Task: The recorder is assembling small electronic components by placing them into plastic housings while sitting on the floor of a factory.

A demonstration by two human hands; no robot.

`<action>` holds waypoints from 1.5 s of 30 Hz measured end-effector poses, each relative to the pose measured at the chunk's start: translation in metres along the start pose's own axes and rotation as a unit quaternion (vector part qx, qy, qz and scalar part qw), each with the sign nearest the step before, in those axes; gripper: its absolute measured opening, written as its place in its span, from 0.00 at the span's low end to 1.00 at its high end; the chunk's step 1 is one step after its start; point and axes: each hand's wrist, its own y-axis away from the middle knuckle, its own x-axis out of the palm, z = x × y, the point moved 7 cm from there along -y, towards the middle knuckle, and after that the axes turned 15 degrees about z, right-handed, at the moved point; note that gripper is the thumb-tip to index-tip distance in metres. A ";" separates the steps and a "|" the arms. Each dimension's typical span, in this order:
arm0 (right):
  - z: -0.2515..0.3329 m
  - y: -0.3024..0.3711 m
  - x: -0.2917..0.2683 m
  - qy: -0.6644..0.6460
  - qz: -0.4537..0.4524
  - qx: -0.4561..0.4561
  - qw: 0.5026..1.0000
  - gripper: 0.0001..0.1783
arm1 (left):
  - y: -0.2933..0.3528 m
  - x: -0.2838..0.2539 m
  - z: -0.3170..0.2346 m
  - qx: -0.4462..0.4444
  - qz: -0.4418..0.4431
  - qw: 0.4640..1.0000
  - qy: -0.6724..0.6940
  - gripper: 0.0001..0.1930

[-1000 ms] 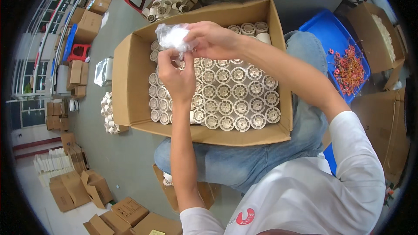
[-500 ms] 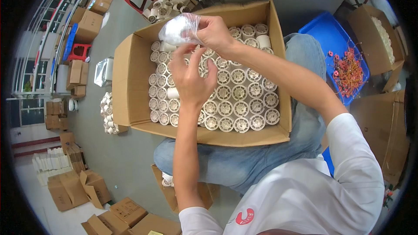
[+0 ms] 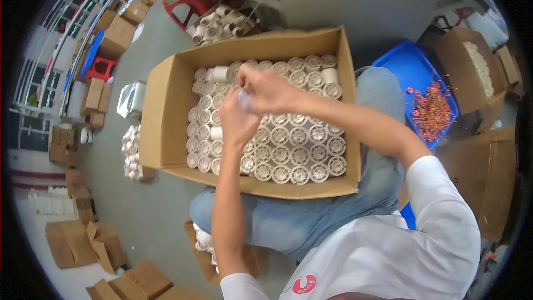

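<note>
A whitish, translucent soft-plastic film [image 3: 245,100], blurred and mostly hidden, is bunched into a small patch between both hands [image 3: 237,118], at eleven o'clock from the view's centre.

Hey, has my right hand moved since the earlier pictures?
Yes. Your right hand has moved toward your body, farther from the cardboard box's far wall.

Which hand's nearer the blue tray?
Right. The right hand is left of the tray, over the carton; the left hand is farther left.
</note>
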 end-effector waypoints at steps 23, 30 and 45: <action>0.018 0.135 0.015 0.116 -0.004 -0.028 0.993 0.51 | 0.018 0.093 -0.042 -0.124 0.195 0.810 0.538 0.23; 0.019 0.194 0.006 0.160 -0.052 0.027 0.985 0.44 | 0.042 0.161 -0.050 -0.115 0.368 0.707 0.593 0.28; 0.213 0.753 -0.328 0.514 -0.598 0.480 0.384 0.21 | 0.025 0.130 -0.030 -0.151 0.301 0.822 0.459 0.27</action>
